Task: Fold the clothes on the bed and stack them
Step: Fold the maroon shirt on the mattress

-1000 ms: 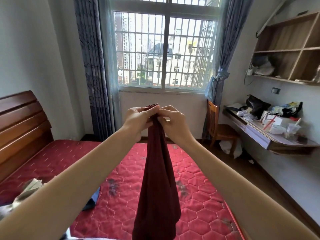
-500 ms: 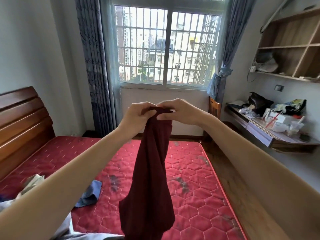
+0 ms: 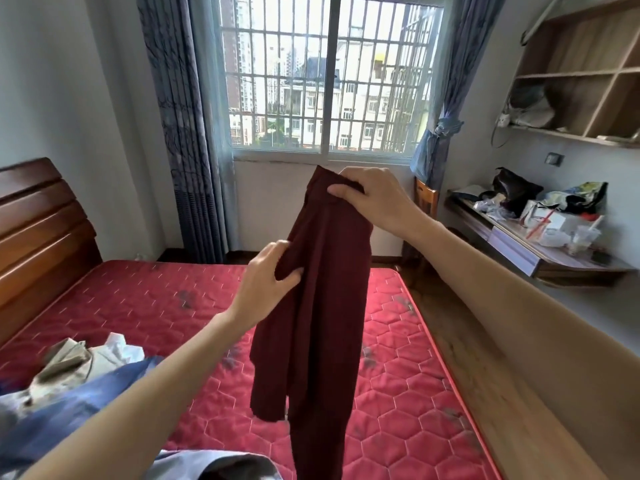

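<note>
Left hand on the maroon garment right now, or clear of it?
Touching. The head view shows the left hand pinching a fold of the maroon garment between thumb and fingers, partway down its side.

- A garment (image 3: 322, 306) hangs above the bed (image 3: 166, 306), its top in the right hand (image 3: 375, 199), the left hand (image 3: 268, 282) lower on its left edge.
- A heap of clothes (image 3: 72, 372) lies on the bed's left side (near the headboard (image 3: 38, 237)).
- The window (image 3: 329, 74) stands behind the bed.
- A worktop (image 3: 519, 251) runs along the right wall, shelves (image 3: 581, 71) above it, a chair (image 3: 426, 199) at its far end.
</note>
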Motion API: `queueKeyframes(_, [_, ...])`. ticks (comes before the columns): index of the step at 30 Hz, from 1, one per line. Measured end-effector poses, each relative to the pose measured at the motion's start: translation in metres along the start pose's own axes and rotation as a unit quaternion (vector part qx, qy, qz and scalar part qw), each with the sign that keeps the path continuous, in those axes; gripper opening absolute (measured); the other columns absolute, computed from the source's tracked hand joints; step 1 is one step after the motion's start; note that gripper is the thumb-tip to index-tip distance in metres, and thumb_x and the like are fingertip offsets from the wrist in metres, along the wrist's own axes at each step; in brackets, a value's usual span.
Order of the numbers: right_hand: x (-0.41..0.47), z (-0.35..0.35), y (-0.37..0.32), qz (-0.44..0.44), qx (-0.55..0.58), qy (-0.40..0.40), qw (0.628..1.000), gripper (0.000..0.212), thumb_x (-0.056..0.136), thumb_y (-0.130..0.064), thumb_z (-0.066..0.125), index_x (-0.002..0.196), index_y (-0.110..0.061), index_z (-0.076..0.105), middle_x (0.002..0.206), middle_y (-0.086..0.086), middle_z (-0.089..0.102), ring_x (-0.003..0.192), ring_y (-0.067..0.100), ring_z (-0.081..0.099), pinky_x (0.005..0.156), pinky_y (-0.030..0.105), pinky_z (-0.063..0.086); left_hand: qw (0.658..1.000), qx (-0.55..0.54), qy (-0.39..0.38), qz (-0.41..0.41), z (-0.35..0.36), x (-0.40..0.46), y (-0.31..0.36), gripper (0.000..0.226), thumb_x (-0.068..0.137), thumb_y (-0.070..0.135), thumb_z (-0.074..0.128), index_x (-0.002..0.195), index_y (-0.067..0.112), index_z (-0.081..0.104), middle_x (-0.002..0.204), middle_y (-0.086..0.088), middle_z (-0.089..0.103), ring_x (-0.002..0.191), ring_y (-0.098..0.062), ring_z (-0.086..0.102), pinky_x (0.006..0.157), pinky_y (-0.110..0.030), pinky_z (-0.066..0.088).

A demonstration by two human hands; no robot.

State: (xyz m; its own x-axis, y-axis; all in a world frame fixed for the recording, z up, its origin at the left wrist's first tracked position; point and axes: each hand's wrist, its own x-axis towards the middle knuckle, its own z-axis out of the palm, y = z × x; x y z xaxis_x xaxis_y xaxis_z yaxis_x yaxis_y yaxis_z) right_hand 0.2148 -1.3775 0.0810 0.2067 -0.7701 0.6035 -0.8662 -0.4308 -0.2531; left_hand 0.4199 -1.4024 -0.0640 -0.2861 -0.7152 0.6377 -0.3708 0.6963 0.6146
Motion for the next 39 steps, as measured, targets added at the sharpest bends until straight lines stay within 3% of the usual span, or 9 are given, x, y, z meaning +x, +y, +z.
queueKeyframes(5, [-0.001, -0.006, 0.005, 0.036, -0.008, 0.007, 0.999, 0.030, 0.094, -0.037, 0.058, 0.096, -0.009, 0.069, 0.087, 0.005, 0.070, 0.084, 0.019, 0.061, 0.082, 0.033, 0.043, 0.994, 0.008, -0.081, -0.069, 0.021, -0.023, -0.026, 0.006, 0.083, 0.002, 0.065, 0.086, 0.000, 0.070, 0.088, -0.006, 0.063, 0.075, -0.022, 0.062, 0.070, -0.043, 0.052])
queueKeyframes(12, [-0.027, -0.013, 0.028, 0.062, -0.020, 0.000, 0.998, 0.029, 0.094, -0.032, 0.061, 0.092, -0.004, 0.070, 0.084, 0.007, 0.070, 0.080, 0.020, 0.063, 0.078, 0.034, 0.047, 0.994, -0.040, -0.078, -0.071, 0.021, -0.027, -0.046, 0.010, 0.084, 0.010, 0.073, 0.087, 0.000, 0.073, 0.080, -0.011, 0.066, 0.074, -0.030, 0.062, 0.070, -0.046, 0.052])
queueKeyframes(14, [-0.037, -0.015, 0.041, 0.077, -0.030, 0.007, 0.997, 0.028, 0.094, -0.033, 0.061, 0.093, -0.007, 0.070, 0.082, 0.002, 0.069, 0.080, 0.019, 0.064, 0.077, 0.033, 0.047, 0.993, -0.036, -0.076, -0.085, 0.015, -0.024, -0.052, 0.012, 0.083, 0.012, 0.074, 0.085, 0.000, 0.074, 0.077, -0.009, 0.067, 0.071, -0.027, 0.062, 0.068, -0.039, 0.053])
queueKeyframes(18, [-0.060, -0.020, 0.060, 0.098, -0.045, 0.031, 0.994, 0.027, 0.094, -0.035, 0.060, 0.097, -0.010, 0.071, 0.086, 0.001, 0.069, 0.084, 0.020, 0.065, 0.079, 0.034, 0.047, 0.989, -0.039, -0.076, -0.118, 0.005, -0.023, -0.051, 0.011, 0.076, 0.016, 0.080, 0.086, 0.011, 0.076, 0.072, 0.009, 0.069, 0.061, 0.003, 0.060, 0.061, -0.011, 0.045])
queueKeyframes(26, [-0.116, -0.058, 0.072, 0.102, -0.041, 0.059, 0.992, 0.029, 0.094, -0.039, 0.058, 0.099, -0.014, 0.070, 0.091, -0.001, 0.070, 0.089, 0.022, 0.065, 0.084, 0.042, 0.049, 0.988, -0.016, -0.062, -0.140, 0.012, -0.058, 0.007, 0.030, 0.067, 0.008, 0.085, 0.073, 0.033, 0.069, 0.071, 0.014, 0.069, 0.066, -0.002, 0.061, 0.070, -0.017, 0.047])
queueKeyframes(31, [-0.170, -0.088, 0.069, 0.079, -0.006, 0.047, 0.996, 0.028, 0.094, -0.037, 0.058, 0.102, -0.014, 0.071, 0.090, -0.002, 0.070, 0.088, 0.020, 0.065, 0.083, 0.038, 0.048, 0.990, 0.031, -0.032, -0.133, 0.026, -0.114, 0.060, 0.029, 0.071, -0.009, 0.077, 0.091, 0.011, 0.074, 0.081, 0.004, 0.068, 0.074, -0.014, 0.061, 0.077, -0.022, 0.050])
queueKeyframes(35, [-0.213, -0.117, 0.062, 0.046, 0.015, 0.039, 0.998, 0.028, 0.094, -0.037, 0.059, 0.103, -0.014, 0.072, 0.091, 0.002, 0.072, 0.086, 0.019, 0.066, 0.083, 0.038, 0.049, 0.989, 0.017, -0.025, -0.147, 0.035, -0.165, 0.106, 0.040, 0.072, -0.023, 0.066, 0.100, 0.004, 0.072, 0.088, -0.003, 0.067, 0.081, -0.020, 0.061, 0.082, -0.015, 0.049])
queueKeyframes(37, [-0.226, -0.130, 0.059, 0.036, 0.023, 0.022, 0.999, 0.028, 0.094, -0.037, 0.059, 0.102, -0.013, 0.072, 0.090, 0.003, 0.072, 0.085, 0.019, 0.066, 0.082, 0.039, 0.050, 0.987, -0.006, -0.044, -0.153, 0.035, -0.182, 0.127, 0.045, 0.072, -0.026, 0.063, 0.096, 0.011, 0.071, 0.084, -0.003, 0.068, 0.080, -0.015, 0.063, 0.083, -0.022, 0.051])
queueKeyframes(39, [-0.231, -0.142, 0.061, 0.029, 0.022, 0.005, 0.999, 0.029, 0.094, -0.037, 0.059, 0.099, -0.012, 0.072, 0.087, 0.002, 0.071, 0.083, 0.019, 0.065, 0.080, 0.040, 0.050, 0.984, -0.032, -0.069, -0.164, 0.035, -0.193, 0.142, 0.048, 0.071, -0.026, 0.064, 0.088, 0.019, 0.070, 0.076, 0.009, 0.070, 0.071, 0.000, 0.063, 0.077, -0.015, 0.051])
